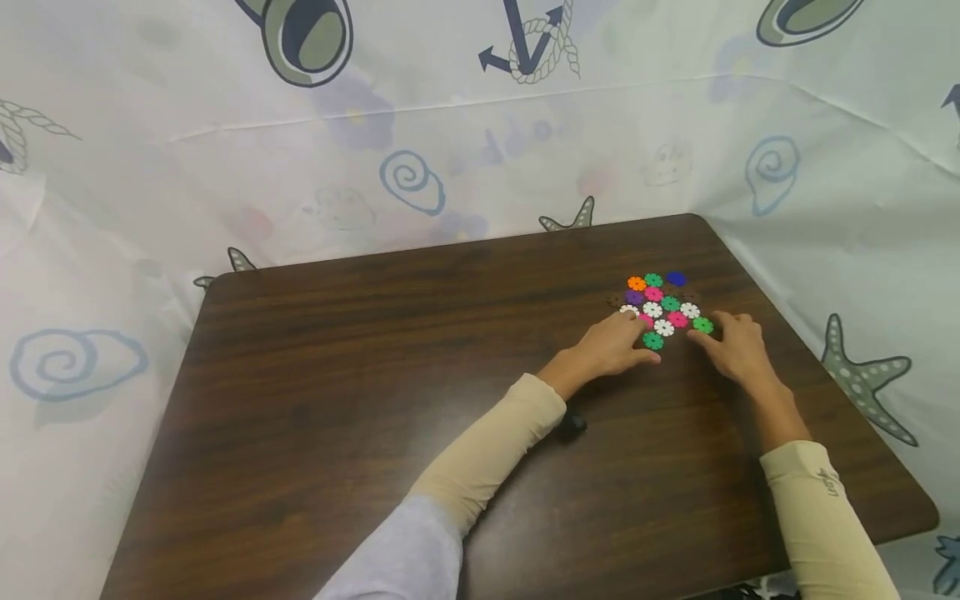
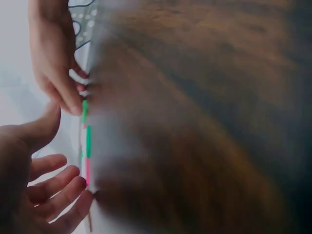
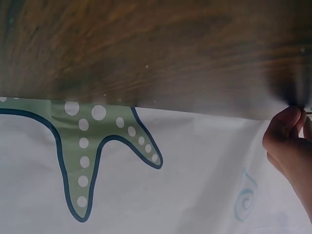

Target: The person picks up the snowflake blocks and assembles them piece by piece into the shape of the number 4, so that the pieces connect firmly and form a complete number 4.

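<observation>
A patch of flat, notched plastic discs (image 1: 652, 309) lies toward the right end of the table, in orange, green, blue, purple, pink, white and brown. Whether they are linked or only side by side I cannot tell. My left hand (image 1: 617, 343) is at the patch's near left edge, fingers loosely spread over a white disc (image 1: 628, 311) and a pink one; its thumb points right, below a green disc (image 1: 653, 341). On the other side, my right hand (image 1: 735, 346) has thumb and fingers parted beside a light green disc (image 1: 702, 325). In the left wrist view the discs appear edge-on.
The dark wood-grain table (image 1: 360, 358) has rounded corners, and its right edge runs close to the right arm. Behind and beside it hangs a white sheet (image 1: 480, 142) with sea prints. A small black object (image 1: 573, 423) lies by the left forearm, partly hidden.
</observation>
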Demonstrator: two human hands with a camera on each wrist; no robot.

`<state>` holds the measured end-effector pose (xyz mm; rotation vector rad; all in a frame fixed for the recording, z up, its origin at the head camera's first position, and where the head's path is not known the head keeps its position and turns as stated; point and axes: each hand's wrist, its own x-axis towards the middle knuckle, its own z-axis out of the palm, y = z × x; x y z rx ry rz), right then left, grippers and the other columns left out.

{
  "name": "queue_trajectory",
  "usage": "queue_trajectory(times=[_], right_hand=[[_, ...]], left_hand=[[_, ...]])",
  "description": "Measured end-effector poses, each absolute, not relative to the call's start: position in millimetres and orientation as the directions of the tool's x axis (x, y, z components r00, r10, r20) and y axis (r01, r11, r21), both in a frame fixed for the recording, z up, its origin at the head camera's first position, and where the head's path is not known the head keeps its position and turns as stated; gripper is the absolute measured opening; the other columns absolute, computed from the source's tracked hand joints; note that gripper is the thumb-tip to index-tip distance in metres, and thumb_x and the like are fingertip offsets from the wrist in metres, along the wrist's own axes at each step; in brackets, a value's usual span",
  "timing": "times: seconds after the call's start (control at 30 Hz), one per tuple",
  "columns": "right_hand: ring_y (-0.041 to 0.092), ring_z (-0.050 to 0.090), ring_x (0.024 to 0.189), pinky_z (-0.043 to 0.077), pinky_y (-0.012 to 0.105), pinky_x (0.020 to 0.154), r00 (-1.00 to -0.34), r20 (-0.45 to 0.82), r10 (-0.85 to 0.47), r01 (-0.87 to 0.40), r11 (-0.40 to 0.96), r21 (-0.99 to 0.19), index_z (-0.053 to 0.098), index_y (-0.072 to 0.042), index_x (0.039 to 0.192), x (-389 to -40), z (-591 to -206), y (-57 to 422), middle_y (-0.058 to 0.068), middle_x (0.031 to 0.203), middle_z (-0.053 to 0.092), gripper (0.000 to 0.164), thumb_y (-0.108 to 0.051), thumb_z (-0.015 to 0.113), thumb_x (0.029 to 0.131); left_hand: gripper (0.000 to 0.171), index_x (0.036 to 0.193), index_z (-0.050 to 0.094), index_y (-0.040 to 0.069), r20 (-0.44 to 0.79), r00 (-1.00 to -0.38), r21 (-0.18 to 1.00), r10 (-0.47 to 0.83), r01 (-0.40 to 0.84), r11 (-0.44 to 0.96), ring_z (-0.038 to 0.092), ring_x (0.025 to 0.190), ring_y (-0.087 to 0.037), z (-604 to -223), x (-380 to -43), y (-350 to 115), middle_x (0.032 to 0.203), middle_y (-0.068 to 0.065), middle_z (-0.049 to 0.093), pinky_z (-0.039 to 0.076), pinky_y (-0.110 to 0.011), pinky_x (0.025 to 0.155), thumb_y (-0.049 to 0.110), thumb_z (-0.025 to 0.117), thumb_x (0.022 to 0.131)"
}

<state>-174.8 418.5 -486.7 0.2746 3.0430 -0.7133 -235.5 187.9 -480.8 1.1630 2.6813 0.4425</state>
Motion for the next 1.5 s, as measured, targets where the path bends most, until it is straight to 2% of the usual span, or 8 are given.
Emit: queue_trajectory(times=[0.27,0.47,0.7,0.8,0.9,1.07,1.27,1.5], right_hand=[[0.062,0.031,0.129,0.032,0.075,0.104,-0.979,-0.034,0.202,0.196,0.875,-0.443,0.042,0.012,0.145,-178,-488,416,0.046,0.142,0.033,0.07,-0.046,0.052,0.106],[0.064,0.032,0.127,0.032,0.076,0.1,-0.981,-0.007,0.193,0.175,0.876,-0.45,0.047,0.009,0.142,-176,-489,417,0.045,0.139,0.036,0.061,-0.041,0.053,0.107],[0.064,0.031,0.132,0.029,0.077,0.105,-0.983,-0.001,0.184,0.163,0.867,-0.47,0.05,0.012,0.137,-172,-488,415,0.043,0.14,0.04,0.051,-0.03,0.055,0.107],[0.062,0.033,0.132,0.029,0.074,0.107,-0.982,0.006,0.187,0.161,0.862,-0.481,0.051,0.015,0.132,-171,-487,414,0.042,0.137,0.044,0.048,-0.025,0.057,0.106],[0.058,0.042,0.126,0.037,0.07,0.105,-0.982,0.018,0.189,0.157,0.86,-0.485,0.051,0.017,0.129,-169,-486,413,0.04,0.13,0.05,0.047,-0.022,0.059,0.104],[0.045,0.058,0.098,0.049,0.056,0.081,-0.975,-0.001,0.223,0.193,0.842,-0.503,0.048,0.012,0.129,-168,-482,408,0.032,0.112,0.059,0.045,-0.023,0.061,0.104],[0.03,0.057,0.079,0.045,0.036,0.065,-0.972,0.006,0.234,0.195,0.822,-0.534,0.047,0.007,0.133,-167,-478,395,0.019,0.096,0.061,0.043,-0.024,0.059,0.105],[0.029,0.058,0.077,0.042,0.035,0.067,-0.963,0.121,0.241,0.128,0.805,-0.579,0.046,0.004,0.135,-162,-458,370,0.02,0.095,0.069,0.042,-0.027,0.056,0.107]], left_hand=[[0.044,0.13,0.064,0.018,0.004,-0.714,0.278,0.7,0.673,0.685,0.057,0.109,-0.01,-492,-237,207,0.119,0.005,0.059,0.055,-0.025,0.086,0.051,0.059,0.102],[0.031,0.119,0.067,0.022,0.029,-0.734,0.251,0.678,0.662,0.706,0.057,0.105,-0.011,-496,-238,216,0.115,0.005,0.059,0.056,-0.026,0.081,0.048,0.061,0.102],[0.024,0.118,0.07,0.027,0.008,-0.753,0.289,0.658,0.632,0.719,0.058,0.102,-0.01,-494,-237,218,0.114,0.006,0.06,0.056,-0.029,0.078,0.041,0.065,0.101],[0.022,0.117,0.069,0.026,-0.03,-0.759,0.332,0.65,0.606,0.723,0.058,0.1,-0.009,-492,-238,218,0.113,0.007,0.059,0.055,-0.028,0.076,0.039,0.068,0.099],[0.023,0.114,0.066,0.024,-0.067,-0.757,0.372,0.65,0.586,0.72,0.057,0.1,-0.007,-488,-239,217,0.113,0.008,0.058,0.053,-0.027,0.076,0.038,0.071,0.097],[0.027,0.115,0.059,0.021,-0.072,-0.741,0.431,0.668,0.581,0.691,0.058,0.097,-0.008,-484,-241,210,0.11,0.007,0.062,0.051,-0.025,0.074,0.034,0.073,0.096],[0.024,0.116,0.059,0.016,-0.051,-0.737,0.576,0.675,0.53,0.622,0.059,0.087,-0.009,-488,-243,195,0.104,0.003,0.068,0.05,-0.021,0.073,0.025,0.072,0.098],[0.019,0.115,0.072,0.013,0.063,-0.748,0.73,0.66,0.486,0.481,0.061,0.09,-0.011,-484,-239,160,0.106,0.0,0.073,0.052,-0.023,0.08,0.025,0.067,0.102]])
